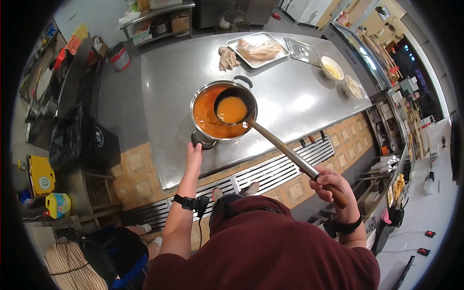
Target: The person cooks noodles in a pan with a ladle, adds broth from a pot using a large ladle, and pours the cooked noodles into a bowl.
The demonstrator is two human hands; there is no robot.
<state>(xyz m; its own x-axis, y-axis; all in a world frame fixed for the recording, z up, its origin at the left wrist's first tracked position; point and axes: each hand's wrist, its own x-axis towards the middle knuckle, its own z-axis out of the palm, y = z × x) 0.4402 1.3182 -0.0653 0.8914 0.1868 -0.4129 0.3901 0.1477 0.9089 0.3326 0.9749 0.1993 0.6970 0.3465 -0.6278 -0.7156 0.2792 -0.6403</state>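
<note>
Two hands are working around a steel stockpot (193,115) at the centre of the frame, which is resting on the tabletop (164,106). The left hand (194,155) is gripping the black side handle (207,146) below it; the right hand (331,186), lower right, is closing around the grip of a long-handled ladle (280,145). Scooping is looking complete for this ladleful: orange broth (232,109) is filling the bowl, hanging unpoured over the pot, where more orange liquid (205,104) is remaining.

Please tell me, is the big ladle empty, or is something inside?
Partly full: the ladle holds orange liquid, and its dark inner wall shows above that liquid.
</note>
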